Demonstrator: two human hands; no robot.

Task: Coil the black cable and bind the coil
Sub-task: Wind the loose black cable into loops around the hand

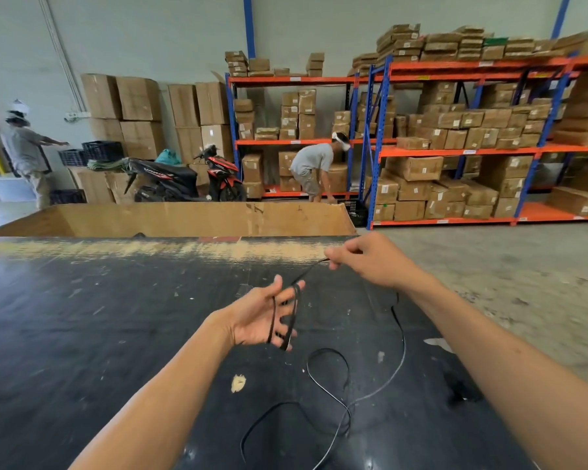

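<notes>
Black table, cable apparently looped round left hand

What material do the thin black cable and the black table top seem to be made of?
Thin black cable: probably rubber or plastic sheathing; limp, with a slight sheen. Black table top: apparently coated or painted board; glossy, scuffed, and worn down to a tan layer at its far edge.

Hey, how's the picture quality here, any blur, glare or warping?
Head view: wide-angle bend curves the racks and table edge; forearms smear at the bottom; the glossy tabletop glares along its far edge; cable shows thin against black.
</notes>
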